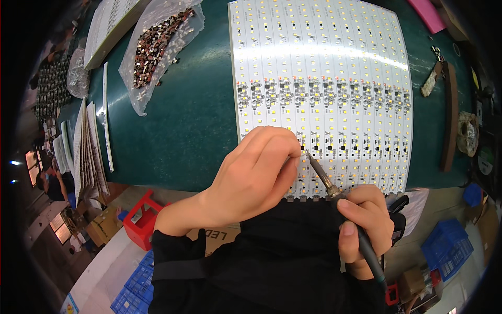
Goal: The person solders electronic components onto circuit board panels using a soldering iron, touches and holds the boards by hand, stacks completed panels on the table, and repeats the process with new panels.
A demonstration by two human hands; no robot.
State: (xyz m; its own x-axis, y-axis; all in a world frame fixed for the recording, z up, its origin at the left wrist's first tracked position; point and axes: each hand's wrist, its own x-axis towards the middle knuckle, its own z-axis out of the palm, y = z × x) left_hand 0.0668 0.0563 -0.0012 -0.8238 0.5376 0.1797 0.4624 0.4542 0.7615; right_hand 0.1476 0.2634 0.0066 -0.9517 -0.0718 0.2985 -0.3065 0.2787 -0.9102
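Note:
A white panel of LED circuit boards (324,57), with rows of small yellow LEDs and dark components, lies on the green work surface in front of me. My right hand (366,222) grips a soldering iron (361,238) by its dark handle, and the iron's tip reaches a component row on the panel. My left hand (259,167) rests over the panel's near left part with thumb and forefinger pinched beside the tip. Whatever is between those fingertips is too small or hidden to name.
On the green table (183,141), a clear plastic bag (180,39) spills small reddish-brown parts at the far left. A brown bar (448,118) and a pink piece (426,14) lie on the right. Below stand a red stool (140,222) and blue crates (447,248).

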